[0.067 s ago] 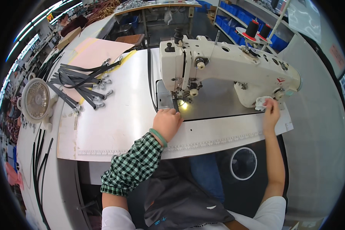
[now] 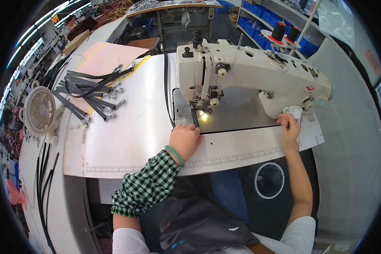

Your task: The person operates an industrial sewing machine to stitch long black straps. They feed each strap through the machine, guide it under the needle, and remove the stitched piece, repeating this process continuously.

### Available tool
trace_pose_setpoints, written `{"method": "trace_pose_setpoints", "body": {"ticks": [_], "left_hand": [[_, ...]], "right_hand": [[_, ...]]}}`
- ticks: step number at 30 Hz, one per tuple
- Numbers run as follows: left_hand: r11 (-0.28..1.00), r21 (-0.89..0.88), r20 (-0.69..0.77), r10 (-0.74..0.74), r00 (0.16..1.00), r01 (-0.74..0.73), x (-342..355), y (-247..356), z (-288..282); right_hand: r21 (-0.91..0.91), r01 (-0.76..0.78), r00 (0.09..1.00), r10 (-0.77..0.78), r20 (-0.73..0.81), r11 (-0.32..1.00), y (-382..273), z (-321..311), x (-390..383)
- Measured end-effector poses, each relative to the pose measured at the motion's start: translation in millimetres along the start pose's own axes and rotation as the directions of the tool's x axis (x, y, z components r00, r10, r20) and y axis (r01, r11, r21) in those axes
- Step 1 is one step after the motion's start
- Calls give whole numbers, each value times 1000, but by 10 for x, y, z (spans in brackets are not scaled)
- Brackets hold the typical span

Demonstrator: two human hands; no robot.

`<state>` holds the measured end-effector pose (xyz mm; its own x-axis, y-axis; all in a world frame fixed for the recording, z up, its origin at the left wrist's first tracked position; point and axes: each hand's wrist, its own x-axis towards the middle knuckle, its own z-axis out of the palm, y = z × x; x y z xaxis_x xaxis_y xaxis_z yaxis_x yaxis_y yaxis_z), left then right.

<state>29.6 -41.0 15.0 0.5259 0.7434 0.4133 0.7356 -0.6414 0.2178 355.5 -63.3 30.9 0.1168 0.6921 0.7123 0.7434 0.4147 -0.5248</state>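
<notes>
A white sewing machine stands before me, its small lamp lit beside the needle. A narrow black strap lies under the presser foot. My left hand, with a green band at the wrist, is closed on the strap's near end just in front of the needle. My right hand is beside the base of the machine's right end, its fingers curled together; whatever is between them is hidden. Just behind those fingers a crumpled white wrapping sits against the machine. A long black strip hangs down left of the machine head.
A heap of black straps with metal clasps lies on the left, partly over pink sheets. Farther left are a small white fan and loose black strips. Black thread spools stand behind the machine. A ruler scale runs along the front edge.
My right hand has moved left and toward me, off the white wrapping. My left hand has shifted slightly toward me, still on the strap.
</notes>
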Motion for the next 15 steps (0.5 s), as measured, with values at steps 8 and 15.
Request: {"method": "trace_pose_setpoints", "body": {"ticks": [8,15], "left_hand": [[995,-58,72,79,994,-75,-264,264,-118],[995,-13,173,101,980,-100,-536,560,-194]], "right_hand": [[182,378,808,-419,414,908,-711,688,-225],[457,228,728,-462,506,860,-964,1168,-182]]}}
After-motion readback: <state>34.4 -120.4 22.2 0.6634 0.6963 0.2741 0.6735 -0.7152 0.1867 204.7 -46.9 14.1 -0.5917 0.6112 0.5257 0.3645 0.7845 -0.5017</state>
